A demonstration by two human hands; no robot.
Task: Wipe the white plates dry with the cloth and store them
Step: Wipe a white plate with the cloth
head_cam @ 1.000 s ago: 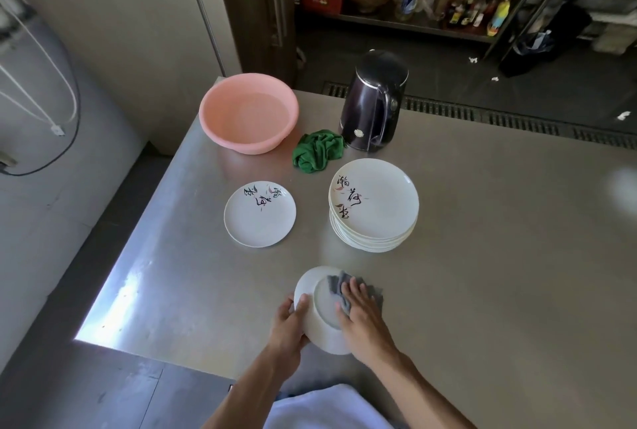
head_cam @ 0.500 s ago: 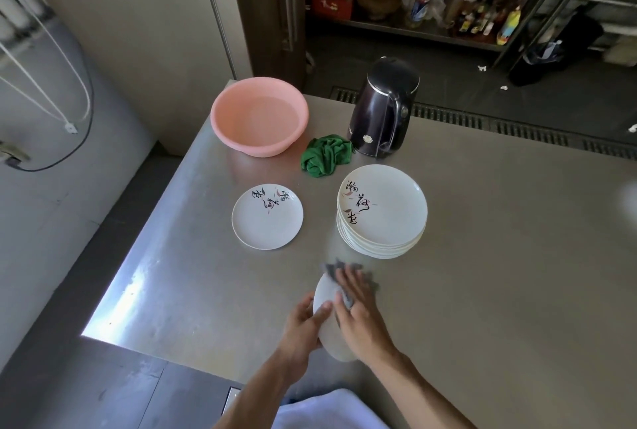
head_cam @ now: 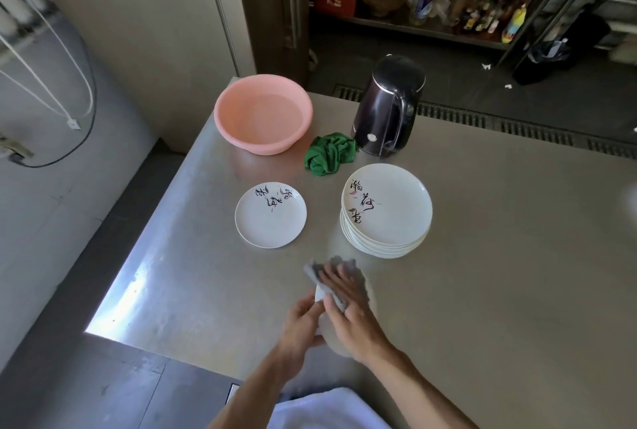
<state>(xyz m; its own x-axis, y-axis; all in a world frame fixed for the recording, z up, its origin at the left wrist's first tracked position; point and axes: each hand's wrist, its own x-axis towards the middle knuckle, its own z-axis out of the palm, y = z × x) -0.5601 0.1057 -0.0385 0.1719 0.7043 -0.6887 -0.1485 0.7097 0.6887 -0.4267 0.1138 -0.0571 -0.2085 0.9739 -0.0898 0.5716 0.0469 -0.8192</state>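
Note:
A small white plate (head_cam: 331,339) is held nearly on edge above the near part of the steel table. My left hand (head_cam: 303,321) grips its left rim. My right hand (head_cam: 348,311) presses a grey cloth (head_cam: 319,271) against the plate with fingers spread; most of the plate is hidden behind it. One small white plate (head_cam: 270,216) with dark lettering lies flat at the table's middle left. A stack of several larger white plates (head_cam: 387,211) stands to its right.
A pink basin (head_cam: 263,113) holding water sits at the table's (head_cam: 499,256) far left corner. A crumpled green cloth (head_cam: 329,152) lies beside a dark electric kettle (head_cam: 387,106). The table's left edge drops to the floor. Shelves with bottles stand behind.
The held plate has tipped from facing up to nearly on edge. My right hand with the grey cloth has slid up and over it.

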